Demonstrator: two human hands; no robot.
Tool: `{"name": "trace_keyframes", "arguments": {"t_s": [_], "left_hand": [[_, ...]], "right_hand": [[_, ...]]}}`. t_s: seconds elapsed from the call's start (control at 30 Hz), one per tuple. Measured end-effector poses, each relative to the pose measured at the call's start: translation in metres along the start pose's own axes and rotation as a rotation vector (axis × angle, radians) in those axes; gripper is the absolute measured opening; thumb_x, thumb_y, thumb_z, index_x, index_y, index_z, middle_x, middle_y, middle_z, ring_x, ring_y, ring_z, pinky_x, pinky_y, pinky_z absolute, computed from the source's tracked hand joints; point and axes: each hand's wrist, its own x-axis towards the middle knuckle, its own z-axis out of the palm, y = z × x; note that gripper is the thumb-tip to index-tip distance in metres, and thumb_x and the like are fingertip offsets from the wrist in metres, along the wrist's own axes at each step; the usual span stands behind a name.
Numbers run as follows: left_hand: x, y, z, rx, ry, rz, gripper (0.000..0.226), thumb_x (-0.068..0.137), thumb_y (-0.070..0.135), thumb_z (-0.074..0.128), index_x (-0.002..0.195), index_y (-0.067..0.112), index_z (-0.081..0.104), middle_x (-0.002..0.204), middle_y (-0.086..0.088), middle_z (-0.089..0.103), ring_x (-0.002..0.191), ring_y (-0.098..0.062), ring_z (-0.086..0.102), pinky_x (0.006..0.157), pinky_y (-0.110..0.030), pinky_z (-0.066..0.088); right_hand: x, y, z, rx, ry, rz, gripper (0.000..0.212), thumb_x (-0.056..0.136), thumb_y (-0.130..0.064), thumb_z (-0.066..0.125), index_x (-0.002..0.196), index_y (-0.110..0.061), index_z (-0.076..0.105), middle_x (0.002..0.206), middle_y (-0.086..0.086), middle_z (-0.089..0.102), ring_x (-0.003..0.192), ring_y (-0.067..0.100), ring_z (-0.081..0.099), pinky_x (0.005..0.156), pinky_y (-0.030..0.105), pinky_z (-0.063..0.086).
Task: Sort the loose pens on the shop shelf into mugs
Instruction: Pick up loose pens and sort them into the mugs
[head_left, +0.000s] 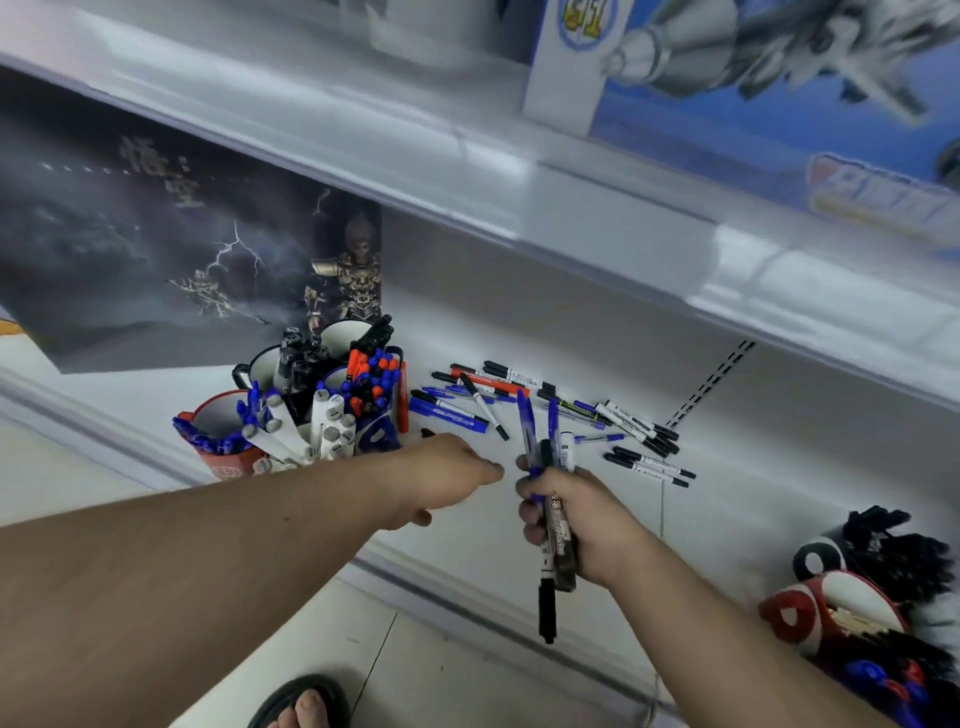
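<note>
The right hand (582, 525), lower centre of the frame, has its fingers curled tight round a bundle of pens (550, 499): slim blue barrels fan upward from the fist, and a thicker black marker hangs below it. Just to its left, the left hand (447, 478) reaches over the shelf with its knuckles up; its fingers point away and downward, and I cannot tell whether they pinch anything. Behind both hands, the loose pens (550, 410) lie scattered on the smooth white shelf (727, 467), thin plastic sticks in blue, black and red, crossing one another. At centre left stands a cluster of round mugs (291, 400), already stuffed with white, blue, orange and black markers. A dark glossy box (156, 234) stands behind the cluster. At lower right, more mugs (852, 597) bristle with black pens.
</note>
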Motion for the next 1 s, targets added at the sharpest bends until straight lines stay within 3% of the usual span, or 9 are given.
{"name": "trace_keyframes", "arguments": {"t_s": [0.13, 0.23, 0.3, 0.37, 0.5, 0.67, 0.8, 0.9, 1.0], "left_hand": [[-0.015, 0.004, 0.004, -0.393, -0.153, -0.106, 0.062, 0.093, 0.067, 0.042, 0.124, 0.015, 0.057, 0.113, -0.006, 0.064, 0.106, -0.027, 0.061, 0.094, -0.058, 0.049], [-0.028, 0.013, 0.015, -0.642, -0.345, -0.123, 0.071, 0.088, 0.076, 0.038, 0.095, 0.011, 0.064, 0.094, -0.01, 0.067, 0.096, -0.036, 0.067, 0.09, -0.065, 0.046], [-0.038, 0.02, 0.026, -0.763, -0.384, -0.124, 0.069, 0.084, 0.079, 0.041, 0.086, 0.014, 0.066, 0.085, -0.012, 0.067, 0.08, -0.034, 0.071, 0.081, -0.057, 0.052], [-0.048, 0.028, 0.036, -0.838, -0.354, -0.124, 0.066, 0.083, 0.079, 0.044, 0.087, 0.017, 0.065, 0.072, -0.011, 0.063, 0.052, -0.022, 0.064, 0.059, -0.032, 0.053], [-0.058, 0.026, 0.047, -0.663, -0.306, -0.094, 0.068, 0.078, 0.087, 0.037, 0.075, 0.022, 0.058, 0.065, -0.004, 0.055, 0.045, -0.016, 0.039, 0.048, -0.021, 0.028], [-0.059, 0.003, 0.043, -0.449, -0.202, -0.016, 0.074, 0.083, 0.082, 0.036, 0.106, 0.016, 0.06, 0.077, -0.005, 0.061, 0.056, -0.015, 0.038, 0.051, -0.022, 0.031], [-0.055, -0.002, 0.032, -0.589, -0.075, 0.065, 0.067, 0.084, 0.074, 0.049, 0.106, 0.013, 0.062, 0.085, -0.003, 0.058, 0.067, -0.016, 0.04, 0.057, -0.027, 0.034], [-0.063, 0.009, 0.03, -0.727, -0.204, 0.186, 0.06, 0.077, 0.075, 0.057, 0.086, 0.017, 0.066, 0.064, 0.0, 0.052, 0.061, -0.016, 0.043, 0.063, -0.03, 0.033], [-0.067, 0.016, 0.033, -0.862, -0.354, 0.181, 0.057, 0.054, 0.07, 0.075, 0.07, 0.018, 0.056, 0.051, 0.0, 0.032, 0.05, -0.015, 0.031, 0.057, -0.028, 0.016]], "right_hand": [[-0.032, -0.02, 0.031, 0.25, -0.066, -0.026, 0.021, 0.084, 0.0, 0.047, 0.098, -0.01, 0.059, 0.067, 0.004, 0.052, 0.048, 0.013, 0.045, 0.04, 0.022, 0.037], [-0.047, -0.026, 0.045, 0.188, 0.031, -0.072, 0.009, 0.085, -0.001, 0.051, 0.084, -0.006, 0.059, 0.064, 0.007, 0.052, 0.048, 0.016, 0.047, 0.043, 0.024, 0.042], [-0.052, -0.027, 0.051, 0.12, 0.157, -0.118, 0.006, 0.086, -0.004, 0.055, 0.082, -0.004, 0.06, 0.06, 0.01, 0.053, 0.047, 0.019, 0.049, 0.048, 0.027, 0.043], [-0.056, -0.028, 0.053, 0.127, 0.257, -0.152, 0.006, 0.085, -0.007, 0.059, 0.081, -0.005, 0.061, 0.06, 0.011, 0.055, 0.049, 0.023, 0.054, 0.054, 0.03, 0.046], [-0.064, -0.035, 0.054, 0.197, 0.314, -0.075, 0.009, 0.083, -0.021, 0.064, 0.078, -0.014, 0.06, 0.065, 0.006, 0.059, 0.06, 0.025, 0.059, 0.057, 0.036, 0.051], [-0.074, -0.05, 0.037, 0.284, 0.415, -0.314, 0.008, 0.085, -0.002, 0.056, 0.079, -0.009, 0.056, 0.059, 0.005, 0.056, 0.056, 0.018, 0.054, 0.059, 0.029, 0.045], [-0.101, -0.041, 0.041, 0.122, 0.202, -0.229, 0.013, 0.086, 0.004, 0.051, 0.091, -0.006, 0.058, 0.063, 0.007, 0.055, 0.05, 0.017, 0.049, 0.05, 0.027, 0.043], [-0.118, -0.029, 0.058, 0.08, -0.07, -0.044, 0.013, 0.079, 0.0, 0.048, 0.083, -0.007, 0.059, 0.062, 0.006, 0.053, 0.046, 0.014, 0.046, 0.043, 0.022, 0.039], [-0.122, -0.022, 0.071, 0.115, -0.205, 0.064, 0.01, 0.062, -0.007, 0.051, 0.067, -0.006, 0.059, 0.06, 0.006, 0.049, 0.043, 0.014, 0.043, 0.04, 0.019, 0.036]]}}
